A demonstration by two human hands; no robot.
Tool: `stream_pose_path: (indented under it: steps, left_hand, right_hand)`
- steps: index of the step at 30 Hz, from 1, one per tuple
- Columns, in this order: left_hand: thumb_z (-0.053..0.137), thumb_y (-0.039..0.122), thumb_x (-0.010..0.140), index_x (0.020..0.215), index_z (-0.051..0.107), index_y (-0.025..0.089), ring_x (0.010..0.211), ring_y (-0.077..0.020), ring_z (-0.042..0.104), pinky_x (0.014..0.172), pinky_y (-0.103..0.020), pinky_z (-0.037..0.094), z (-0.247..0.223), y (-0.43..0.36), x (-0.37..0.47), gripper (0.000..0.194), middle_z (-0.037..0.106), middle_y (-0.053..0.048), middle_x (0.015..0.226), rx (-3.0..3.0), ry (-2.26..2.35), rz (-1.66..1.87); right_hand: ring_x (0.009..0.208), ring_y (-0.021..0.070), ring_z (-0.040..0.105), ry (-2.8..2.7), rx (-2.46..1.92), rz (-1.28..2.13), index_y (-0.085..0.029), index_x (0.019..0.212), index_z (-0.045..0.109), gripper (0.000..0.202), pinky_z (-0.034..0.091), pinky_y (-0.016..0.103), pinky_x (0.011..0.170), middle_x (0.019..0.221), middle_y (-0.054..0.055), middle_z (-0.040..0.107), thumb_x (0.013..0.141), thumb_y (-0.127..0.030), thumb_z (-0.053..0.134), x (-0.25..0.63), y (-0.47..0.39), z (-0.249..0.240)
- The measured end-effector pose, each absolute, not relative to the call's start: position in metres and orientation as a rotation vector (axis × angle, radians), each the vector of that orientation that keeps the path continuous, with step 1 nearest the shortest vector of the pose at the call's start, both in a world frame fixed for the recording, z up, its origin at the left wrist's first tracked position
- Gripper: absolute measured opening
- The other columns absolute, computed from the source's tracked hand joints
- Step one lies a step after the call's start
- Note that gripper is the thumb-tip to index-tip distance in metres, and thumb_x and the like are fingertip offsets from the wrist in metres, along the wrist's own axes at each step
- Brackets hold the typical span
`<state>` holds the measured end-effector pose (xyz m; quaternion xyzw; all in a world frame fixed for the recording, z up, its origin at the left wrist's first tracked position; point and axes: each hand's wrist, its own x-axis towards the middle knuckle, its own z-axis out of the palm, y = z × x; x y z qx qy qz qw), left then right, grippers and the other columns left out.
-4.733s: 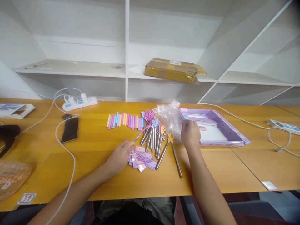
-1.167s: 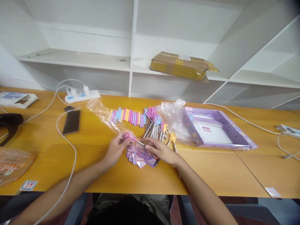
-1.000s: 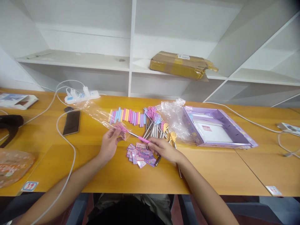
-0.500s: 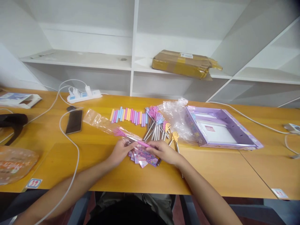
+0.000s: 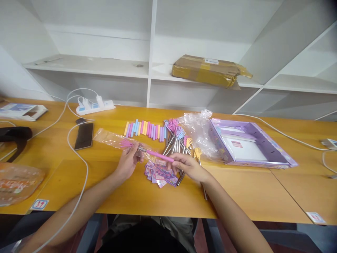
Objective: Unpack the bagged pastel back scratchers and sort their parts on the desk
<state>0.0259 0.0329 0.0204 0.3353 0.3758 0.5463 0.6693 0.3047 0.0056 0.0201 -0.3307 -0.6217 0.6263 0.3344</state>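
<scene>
A pink back scratcher (image 5: 158, 155) slants across in front of me, its hand-shaped head inside a clear plastic bag (image 5: 106, 137). My left hand (image 5: 127, 163) is closed around its metal shaft just below the head, on the bag. With its fingers pinched, my right hand (image 5: 188, 167) grips the end of the pink handle. Small printed cards (image 5: 158, 174) lie spread below the handle. Behind my right hand is a heap of back scratchers (image 5: 179, 135) with pink, blue and yellow heads. A row of coloured handle tubes (image 5: 146, 129) lies beyond the bag.
Crumpled clear bags (image 5: 198, 131) lie against a purple display box (image 5: 263, 163) on the right. Leftward are a phone (image 5: 84, 135), a power strip (image 5: 96, 107), a white cable (image 5: 85, 172) and an orange bag (image 5: 19, 182). A taped carton (image 5: 207, 72) rests on the shelf.
My left hand has slid up and left along the scratcher towards its head. The right hand has shifted slightly right to the handle's end, and more of the pink handle shows.
</scene>
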Motion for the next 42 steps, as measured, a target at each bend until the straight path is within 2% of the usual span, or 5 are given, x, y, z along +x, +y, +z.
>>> stream_pose_path:
  steps: [6,16,35,39,42]
  left_hand:
    - [0.082,0.063,0.086,0.099,0.075,0.015,0.052,-0.0117,0.061,0.053,-0.023,0.047,0.020,0.022,0.030,0.051,0.068,0.000,0.065,0.872,0.775,1.082]
    - [0.084,0.063,0.084,0.093,0.070,0.015,0.048,-0.0094,0.055,0.051,-0.021,0.044,0.023,0.025,0.029,0.051,0.065,0.002,0.060,0.827,0.813,1.140]
    - [0.077,0.072,0.085,0.103,0.065,0.017,0.048,-0.0137,0.062,0.050,-0.026,0.049,-0.006,0.010,0.041,0.059,0.066,0.003,0.066,1.038,0.849,0.899]
    - [0.079,0.069,0.086,0.097,0.069,0.016,0.048,-0.0123,0.058,0.050,-0.025,0.048,0.003,0.012,0.041,0.055,0.061,0.003,0.061,0.941,0.838,0.942]
    - [0.085,0.067,0.080,0.097,0.071,0.015,0.049,-0.0109,0.056,0.047,-0.023,0.046,0.010,0.015,0.040,0.056,0.062,0.003,0.064,0.820,0.872,0.995]
  right_hand:
    - [0.070,0.0122,0.065,-1.623,-0.820,1.731,-0.016,0.106,0.071,0.036,0.054,0.025,0.068,0.090,0.004,0.075,0.097,-0.050,0.076,0.309,0.005,0.023]
    - [0.069,0.0122,0.067,-1.607,-0.691,1.775,-0.015,0.109,0.072,0.036,0.054,0.025,0.067,0.090,0.006,0.075,0.107,-0.049,0.063,0.312,0.005,0.020]
    - [0.070,0.0116,0.049,-1.878,-0.974,1.420,-0.018,0.092,0.062,0.041,0.039,0.024,0.064,0.079,-0.003,0.056,0.102,-0.058,0.065,0.282,0.006,0.001]
    - [0.073,0.0130,0.053,-1.787,-0.879,1.419,-0.020,0.118,0.062,0.037,0.044,0.025,0.066,0.087,-0.001,0.058,0.104,-0.054,0.064,0.284,0.003,0.003]
    - [0.077,0.0125,0.056,-1.762,-0.746,1.360,-0.028,0.150,0.045,0.056,0.052,0.027,0.072,0.107,0.003,0.059,0.103,-0.046,0.069,0.288,0.001,0.007]
